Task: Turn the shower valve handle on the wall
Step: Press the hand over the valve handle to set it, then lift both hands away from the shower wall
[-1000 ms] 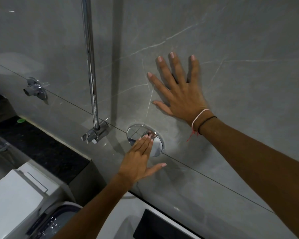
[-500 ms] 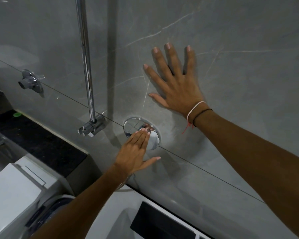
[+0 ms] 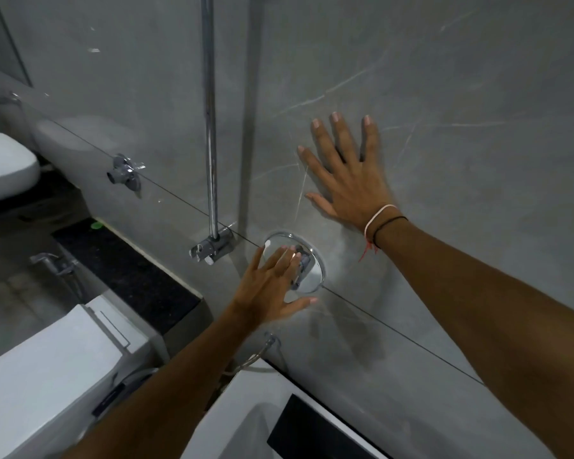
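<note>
The shower valve point(image 3: 312, 276) is a round chrome plate set in the grey tiled wall, with a small handle point(image 3: 303, 260) at its centre. My left hand point(image 3: 269, 283) reaches up to it with straight fingers laid over the plate, fingertips touching the handle and thumb spread out below. It covers the plate's left half. My right hand point(image 3: 348, 173) lies flat on the wall above and right of the valve, fingers spread, with bands on the wrist.
A chrome riser pipe point(image 3: 210, 127) runs down the wall to a bracket point(image 3: 212, 248) left of the valve. A chrome tap point(image 3: 125, 173) sits further left. A white toilet cistern point(image 3: 47, 369), a basin point(image 3: 4, 167) and a dark ledge point(image 3: 126, 273) lie below.
My left hand has slid further over the valve plate, its fingertips now on the handle. The view has shifted, showing more of the room at left. My right hand stays flat on the wall.
</note>
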`<state>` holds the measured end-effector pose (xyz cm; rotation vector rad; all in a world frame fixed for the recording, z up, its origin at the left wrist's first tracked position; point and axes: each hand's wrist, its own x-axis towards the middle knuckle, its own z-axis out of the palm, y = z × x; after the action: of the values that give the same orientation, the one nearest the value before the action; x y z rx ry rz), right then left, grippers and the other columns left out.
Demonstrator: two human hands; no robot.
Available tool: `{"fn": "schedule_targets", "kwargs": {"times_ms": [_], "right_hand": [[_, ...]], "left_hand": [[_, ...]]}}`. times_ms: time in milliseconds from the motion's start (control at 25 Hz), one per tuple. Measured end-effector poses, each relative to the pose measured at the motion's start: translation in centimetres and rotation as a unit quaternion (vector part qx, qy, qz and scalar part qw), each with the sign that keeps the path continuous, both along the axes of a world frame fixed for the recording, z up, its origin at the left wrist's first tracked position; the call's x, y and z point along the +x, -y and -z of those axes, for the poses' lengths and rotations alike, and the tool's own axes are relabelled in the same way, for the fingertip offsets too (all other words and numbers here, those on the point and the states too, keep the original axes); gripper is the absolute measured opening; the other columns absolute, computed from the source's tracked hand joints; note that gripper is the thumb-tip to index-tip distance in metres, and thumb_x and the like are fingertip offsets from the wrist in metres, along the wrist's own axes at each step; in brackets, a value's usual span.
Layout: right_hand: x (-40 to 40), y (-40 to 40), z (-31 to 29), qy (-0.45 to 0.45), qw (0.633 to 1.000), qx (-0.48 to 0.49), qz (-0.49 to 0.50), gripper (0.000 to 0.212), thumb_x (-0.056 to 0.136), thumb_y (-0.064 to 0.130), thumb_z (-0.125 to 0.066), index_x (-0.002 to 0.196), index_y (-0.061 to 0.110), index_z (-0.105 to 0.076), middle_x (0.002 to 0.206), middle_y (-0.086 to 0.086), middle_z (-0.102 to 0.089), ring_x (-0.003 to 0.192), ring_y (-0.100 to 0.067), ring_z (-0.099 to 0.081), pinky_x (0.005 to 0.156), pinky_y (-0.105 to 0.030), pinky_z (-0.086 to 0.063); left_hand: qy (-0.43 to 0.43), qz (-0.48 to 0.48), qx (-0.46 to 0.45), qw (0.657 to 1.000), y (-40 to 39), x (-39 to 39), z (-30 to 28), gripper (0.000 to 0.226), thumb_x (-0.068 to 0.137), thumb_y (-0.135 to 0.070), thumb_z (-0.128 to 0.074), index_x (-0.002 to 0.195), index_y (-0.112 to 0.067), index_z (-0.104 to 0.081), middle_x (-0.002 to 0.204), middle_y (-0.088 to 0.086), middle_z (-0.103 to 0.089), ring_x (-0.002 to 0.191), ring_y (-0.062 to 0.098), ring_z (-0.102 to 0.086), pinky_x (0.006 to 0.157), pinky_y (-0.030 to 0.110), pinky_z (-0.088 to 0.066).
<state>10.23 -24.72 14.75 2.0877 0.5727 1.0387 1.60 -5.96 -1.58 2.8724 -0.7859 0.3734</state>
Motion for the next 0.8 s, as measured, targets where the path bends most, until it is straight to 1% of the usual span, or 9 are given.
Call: {"fn": "schedule_targets", "kwargs": {"times_ms": [40,120,160,200,280,440,560,720,800], "right_hand": [[-0.4,-0.6,-0.2,-0.002,1.0,0.003,0.012,0.089,0.098,0.07,-0.041,0.169,0.02,-0.019,0.174,-0.025,-0.003,0.159,-0.049,-0.004,0.118,-0.079,-0.005],[-1.4,-2.6,-1.1,-0.003,0.999,0.008,0.035,0.085,0.096,0.068,-0.049,0.165,0.02,-0.033,0.17,-0.025,-0.022,0.157,-0.046,-0.02,0.117,-0.079,-0.015],[-1.9,-4.0,-1.7,-0.003,0.999,0.013,0.033,0.083,0.095,0.068,-0.052,0.163,0.021,-0.038,0.167,-0.025,-0.029,0.155,-0.044,-0.027,0.117,-0.079,-0.018],[-2.2,-5.2,-2.4,-0.011,0.999,0.021,0.022,0.082,0.095,0.067,-0.054,0.161,0.02,-0.039,0.165,-0.025,-0.033,0.154,-0.044,-0.029,0.117,-0.078,-0.018],[-2.7,-7.6,-4.2,-0.033,0.998,0.045,-0.01,0.082,0.096,0.064,-0.055,0.162,0.018,-0.037,0.167,-0.027,-0.028,0.155,-0.047,-0.025,0.117,-0.079,-0.014],[-4.4,-13.3,-8.4,-0.024,0.993,0.094,-0.065,0.086,0.096,0.068,-0.05,0.166,0.022,-0.03,0.172,-0.027,-0.017,0.158,-0.049,-0.015,0.119,-0.079,-0.013],[-5.8,-18.5,-11.0,-0.027,0.983,0.134,-0.121,0.091,0.095,0.069,-0.051,0.168,0.022,-0.025,0.173,-0.027,-0.011,0.159,-0.05,-0.01,0.12,-0.078,-0.009],[-8.9,-26.1,-14.4,-0.042,0.953,0.199,-0.224,0.096,0.095,0.069,-0.053,0.17,0.021,-0.019,0.173,-0.027,-0.01,0.159,-0.05,-0.01,0.122,-0.076,-0.011],[-11.4,-30.2,-15.9,-0.046,0.932,0.224,-0.282,0.096,0.096,0.069,-0.051,0.171,0.02,-0.016,0.173,-0.027,-0.009,0.159,-0.049,-0.009,0.121,-0.076,-0.012]], "left_hand": [[-0.006,-0.015,-0.003,1.0,-0.8,-0.6,-0.7,0.102,0.084,-0.081,-0.022,0.157,-0.01,-0.028,0.168,0.013,-0.024,0.157,0.028,-0.018,0.127,0.055,-0.005],[-0.01,-0.06,0.009,0.998,-3.0,-1.9,-2.2,0.1,0.087,-0.079,-0.022,0.16,-0.012,-0.01,0.171,0.012,-0.008,0.158,0.026,-0.004,0.127,0.055,-0.003],[-0.003,-0.09,0.009,0.996,-4.4,-2.5,-3.3,0.1,0.087,-0.079,-0.019,0.161,-0.013,-0.006,0.171,0.011,-0.004,0.158,0.025,-0.001,0.127,0.056,-0.003],[0.007,-0.117,0.003,0.993,-5.9,-3.0,-4.4,0.1,0.087,-0.08,-0.016,0.161,-0.014,-0.004,0.171,0.011,-0.003,0.158,0.026,-0.001,0.126,0.057,-0.004],[0.038,-0.167,0.0,0.985,-9.1,-4.2,-7.1,0.101,0.084,-0.082,-0.013,0.161,-0.015,-0.006,0.171,0.011,-0.005,0.158,0.026,-0.002,0.126,0.058,-0.004],[0.134,-0.258,0.019,0.957,-16.8,-7.9,-13.2,0.099,0.087,-0.081,-0.023,0.16,-0.014,-0.017,0.17,0.015,-0.016,0.157,0.03,-0.013,0.125,0.062,-0.009],[0.198,-0.334,0.033,0.921,-22.3,-11.3,-17.5,0.096,0.088,-0.08,-0.02,0.159,-0.015,-0.021,0.169,0.014,-0.02,0.156,0.03,-0.018,0.123,0.064,-0.013],[0.277,-0.434,0.044,0.856,-29.6,-18.7,-23.5,0.094,0.09,-0.077,-0.022,0.16,-0.016,-0.015,0.17,0.013,-0.016,0.157,0.029,-0.015,0.125,0.061,-0.008],[0.296,-0.476,0.049,0.827,-33.1,-23.4,-26.8,0.094,0.089,-0.077,-0.023,0.161,-0.016,-0.013,0.17,0.014,-0.012,0.157,0.03,-0.011,0.125,0.061,-0.007]]}}
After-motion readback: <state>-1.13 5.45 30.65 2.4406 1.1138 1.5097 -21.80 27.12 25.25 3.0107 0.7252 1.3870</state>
